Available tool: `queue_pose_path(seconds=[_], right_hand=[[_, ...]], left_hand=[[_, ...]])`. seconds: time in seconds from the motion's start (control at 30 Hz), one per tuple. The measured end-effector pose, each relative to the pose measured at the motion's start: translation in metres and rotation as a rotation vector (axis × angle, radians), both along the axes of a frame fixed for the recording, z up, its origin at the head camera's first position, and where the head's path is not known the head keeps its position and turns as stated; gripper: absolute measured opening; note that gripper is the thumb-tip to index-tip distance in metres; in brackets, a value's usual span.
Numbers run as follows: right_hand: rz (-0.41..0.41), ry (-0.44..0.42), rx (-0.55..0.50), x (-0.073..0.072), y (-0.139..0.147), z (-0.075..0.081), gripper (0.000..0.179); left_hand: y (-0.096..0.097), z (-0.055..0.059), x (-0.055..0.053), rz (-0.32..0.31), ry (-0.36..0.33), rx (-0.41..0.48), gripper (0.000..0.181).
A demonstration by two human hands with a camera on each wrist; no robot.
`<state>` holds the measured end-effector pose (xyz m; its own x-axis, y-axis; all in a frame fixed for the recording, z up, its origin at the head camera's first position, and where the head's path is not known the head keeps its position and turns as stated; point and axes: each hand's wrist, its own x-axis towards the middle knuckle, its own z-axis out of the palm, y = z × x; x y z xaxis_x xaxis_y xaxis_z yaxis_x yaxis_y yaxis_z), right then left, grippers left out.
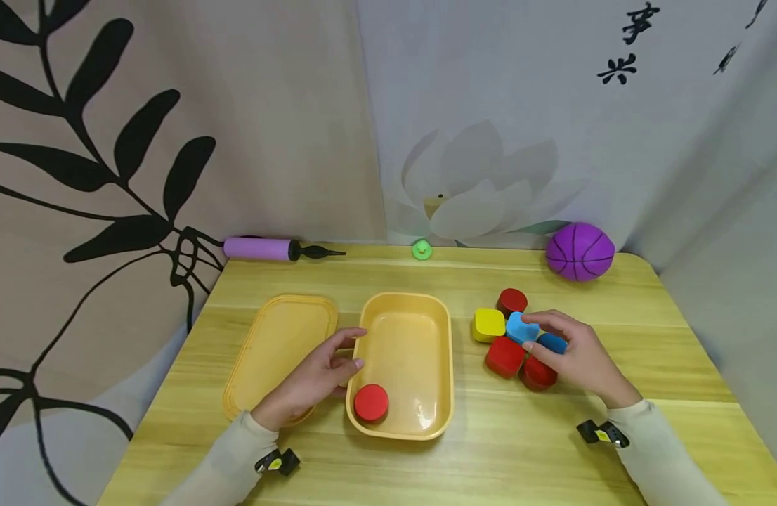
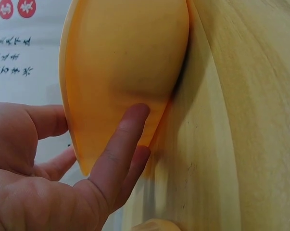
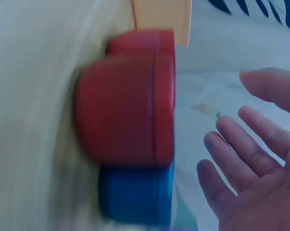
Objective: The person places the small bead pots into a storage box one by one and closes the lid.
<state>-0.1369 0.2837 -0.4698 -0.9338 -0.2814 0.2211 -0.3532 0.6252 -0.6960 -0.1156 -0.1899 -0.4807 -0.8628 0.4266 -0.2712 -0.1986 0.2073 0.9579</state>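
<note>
My left hand [image 1: 315, 376] holds the left side of a pale yellow plastic box [image 1: 404, 365], its thumb and a finger over the rim. Seen in the left wrist view, other fingers lie along the box's outer wall [image 2: 125, 57]. A round red piece [image 1: 371, 403] sits in the box's near left corner. Over a cluster of small pieces hovers my right hand [image 1: 581, 355], fingers spread and holding nothing in the right wrist view. Nearest it are a light blue piece [image 1: 521, 327] and a darker blue one [image 1: 552, 343]. A red piece [image 3: 120, 110] shows a seam near its top.
A yellow lid [image 1: 281, 351] lies left of the box. Beside the blue pieces are a yellow piece [image 1: 489, 325] and several red ones [image 1: 505, 357]. Along the back are a purple pump [image 1: 262, 249], a small green ball [image 1: 421, 249] and a purple ball [image 1: 580, 251].
</note>
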Motion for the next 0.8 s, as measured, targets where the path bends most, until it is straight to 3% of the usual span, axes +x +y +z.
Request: queue_pose_path(seconds=[0.1, 0.23, 0.57, 0.8], right_hand=[[-0.045, -0.005, 0.019, 0.003, 0.016, -0.005, 0.044], [-0.048, -0.053, -0.004, 0.005, 0.032, -0.012, 0.05], [0.013, -0.195, -0.079, 0.014, 0.048, -0.023, 0.056], [0.092, -0.231, -0.119, 0.013, 0.052, -0.029, 0.058]], left_hand=[[-0.001, 0.0, 0.001, -0.005, -0.002, 0.003, 0.063], [-0.001, 0.0, 0.001, -0.013, 0.007, 0.008, 0.063], [0.0, -0.001, -0.001, -0.023, 0.007, -0.014, 0.063], [-0.001, 0.0, -0.001, -0.019, 0.01, -0.021, 0.064]])
